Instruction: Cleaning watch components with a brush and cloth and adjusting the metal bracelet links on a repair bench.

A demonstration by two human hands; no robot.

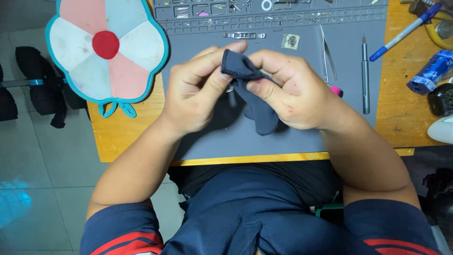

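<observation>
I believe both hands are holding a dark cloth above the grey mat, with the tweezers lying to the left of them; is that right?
Not quite: the tweezers lie on the right side of the hands, beside the screwdriver. The rest holds: the left hand and right hand both pinch the dark cloth above the grey mat, as the head view shows.

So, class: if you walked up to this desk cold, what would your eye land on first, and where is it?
First, the two hands at the centre: the left hand and right hand pinch a small dark blue cloth over a grey work mat. Next, the flower-shaped pad in pink, white and teal at the upper left. Slim tweezers and a screwdriver lie on the mat's right side.
</observation>
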